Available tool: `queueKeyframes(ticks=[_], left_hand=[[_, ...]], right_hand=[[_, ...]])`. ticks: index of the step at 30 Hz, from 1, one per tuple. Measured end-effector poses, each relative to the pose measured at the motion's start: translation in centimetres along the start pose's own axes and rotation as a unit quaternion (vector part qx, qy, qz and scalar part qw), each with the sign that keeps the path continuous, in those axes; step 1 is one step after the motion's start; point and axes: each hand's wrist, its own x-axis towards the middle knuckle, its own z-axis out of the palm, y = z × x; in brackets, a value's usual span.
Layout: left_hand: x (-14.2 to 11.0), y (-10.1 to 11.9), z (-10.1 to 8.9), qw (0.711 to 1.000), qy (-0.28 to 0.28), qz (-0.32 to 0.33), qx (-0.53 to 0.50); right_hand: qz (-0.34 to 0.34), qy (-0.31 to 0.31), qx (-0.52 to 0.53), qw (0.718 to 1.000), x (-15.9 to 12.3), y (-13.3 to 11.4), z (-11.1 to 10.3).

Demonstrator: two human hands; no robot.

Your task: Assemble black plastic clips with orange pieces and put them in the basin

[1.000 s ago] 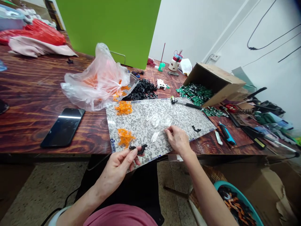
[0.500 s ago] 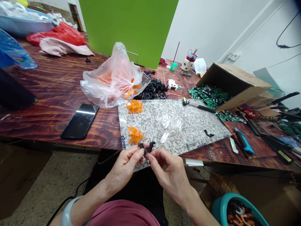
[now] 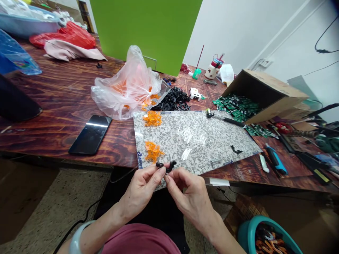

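My left hand (image 3: 143, 187) pinches a small black plastic part (image 3: 166, 166) between thumb and fingers, just above the near edge of a granite-patterned sheet (image 3: 222, 141). My right hand (image 3: 189, 199) is close beside it, with fingertips at the part's underside. On the sheet lie two clumps of orange plastic pieces (image 3: 153, 151), thin clear tubes (image 3: 187, 135), and a small black piece (image 3: 236, 150). Part of the black part is hidden by my fingers.
A phone (image 3: 90, 140) lies on the wooden table (image 3: 53, 106) left of the sheet. Behind it are a plastic bag (image 3: 127, 90) and a heap of black parts (image 3: 173, 101). A tipped cardboard box (image 3: 265, 97) spills green circuit boards (image 3: 237, 108). A teal basin (image 3: 265, 234) sits on the floor.
My right hand has left the sheet and come to the black part in my left hand. The whole view has shifted, with the table moving right in the frame.
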Motion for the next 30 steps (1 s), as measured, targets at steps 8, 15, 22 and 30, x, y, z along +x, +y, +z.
queueKeyframes(ticks=[8,15,22,30], left_hand=[[0.0,0.4,0.2,0.998,0.048,0.013,0.048],[0.1,0.5,0.1,0.986,0.061,0.054,0.142],[-0.1,0.6,0.0,0.955,0.021,0.121,0.271],[-0.2,0.6,-0.6,0.925,-0.081,0.154,0.339]], right_hand=[[0.017,0.005,0.021,1.0,-0.2,-0.9,0.5],[0.025,0.018,0.016,0.999,0.3,-0.3,-0.2],[0.044,-0.046,0.012,0.998,1.2,0.6,-1.3],[-0.021,-0.178,-0.174,0.968,2.2,0.1,-2.5]])
